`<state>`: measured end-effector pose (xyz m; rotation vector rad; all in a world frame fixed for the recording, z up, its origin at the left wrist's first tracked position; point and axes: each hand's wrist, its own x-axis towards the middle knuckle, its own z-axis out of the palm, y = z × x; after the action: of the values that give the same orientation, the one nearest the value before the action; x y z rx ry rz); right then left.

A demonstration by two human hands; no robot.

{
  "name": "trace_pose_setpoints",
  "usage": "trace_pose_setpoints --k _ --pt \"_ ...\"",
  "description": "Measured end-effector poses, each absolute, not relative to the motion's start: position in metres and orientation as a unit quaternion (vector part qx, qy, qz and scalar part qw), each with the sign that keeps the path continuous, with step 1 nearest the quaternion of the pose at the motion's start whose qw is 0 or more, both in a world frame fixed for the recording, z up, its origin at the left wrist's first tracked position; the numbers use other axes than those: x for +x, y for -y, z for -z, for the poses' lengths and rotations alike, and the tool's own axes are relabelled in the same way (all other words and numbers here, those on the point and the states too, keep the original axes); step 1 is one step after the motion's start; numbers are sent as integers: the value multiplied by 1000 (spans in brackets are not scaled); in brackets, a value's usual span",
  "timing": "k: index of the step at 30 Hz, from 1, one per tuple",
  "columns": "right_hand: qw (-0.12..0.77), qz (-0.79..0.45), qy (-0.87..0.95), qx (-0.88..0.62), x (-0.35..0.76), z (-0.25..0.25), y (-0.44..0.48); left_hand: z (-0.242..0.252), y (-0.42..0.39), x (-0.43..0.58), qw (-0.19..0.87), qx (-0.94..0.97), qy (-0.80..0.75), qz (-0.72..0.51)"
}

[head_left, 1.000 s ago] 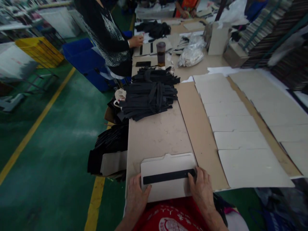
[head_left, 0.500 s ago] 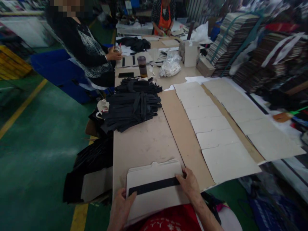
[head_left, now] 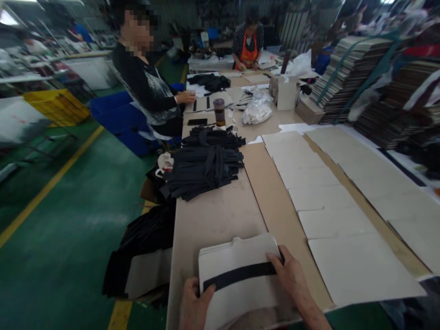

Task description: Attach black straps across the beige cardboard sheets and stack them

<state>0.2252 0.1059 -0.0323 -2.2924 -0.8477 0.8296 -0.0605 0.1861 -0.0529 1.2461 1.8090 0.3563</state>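
Gripping the cards at opposite edges, I have the left hand and right hand partly closed, thumbs on top. A strip spans between them; straps lie beyond.

The head view looks forward and down from the near end of the surface, close above the black-striped stack, reaching a far person in orange.

There are the wearer's two hands, one held stack, two panel rows, one cup, one phone.
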Motion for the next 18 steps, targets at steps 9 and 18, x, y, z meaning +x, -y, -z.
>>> trace_pose_setpoints --k 9,18 --pt "316 -56 526 -787 256 75 -139 89 -230 -61 161 732 -612 -252" --pt "315 -234 640 -661 216 5 -268 101 -273 -71 5 810 -544 -220"
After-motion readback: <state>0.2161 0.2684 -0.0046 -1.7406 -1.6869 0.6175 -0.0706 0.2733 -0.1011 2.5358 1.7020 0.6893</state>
